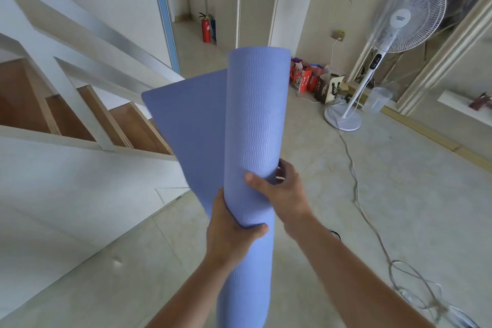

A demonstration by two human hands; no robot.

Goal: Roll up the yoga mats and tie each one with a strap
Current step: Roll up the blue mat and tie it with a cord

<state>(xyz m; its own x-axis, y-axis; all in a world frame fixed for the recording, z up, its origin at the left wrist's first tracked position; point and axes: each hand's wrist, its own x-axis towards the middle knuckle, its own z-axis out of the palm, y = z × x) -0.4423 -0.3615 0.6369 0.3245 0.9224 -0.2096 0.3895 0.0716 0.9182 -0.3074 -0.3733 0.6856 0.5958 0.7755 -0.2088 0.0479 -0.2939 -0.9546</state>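
R thumb (253, 178) lies flat across the front of the yoga mat (257, 120). The other fingers (283, 168) curl round the back, w/ only the knuckles showing past the right edge. So my R hand (283, 193) is wrapped tight on the roll from the right side.

Just below it my L hand (230, 233) clamps the same roll from the left. Thumb is hooked over the front; palm & remaining fingers are behind the tube, out of sight. Both hands touch the mat, one above the other, on the lower part of what shows.

The mat is blue-violet w/ a wavy embossed texture. It's rolled into a tube & held up in the air in front of me, nearly upright, top end leaning away. The bottom end runs out of frame between my forearms. It isn't fully rolled: a loose flap (186, 130) sticks out left of the tube, smooth face toward me, rounded corner at the top.

Around that:
- pale floor (399, 194) underneath
- staircase (87, 117) w/ wooden treads & white rails on the left
- red fire extinguisher (206, 30) far back by a wall
- white pedestal fan (399, 21) on the right, base on the floor
- bags & boxes (314, 80) along the wall near it
- clear plastic jug (378, 100) just beside the fan pole
- white cable (372, 210) running from the fan base across the floor into loose loops at bottom right
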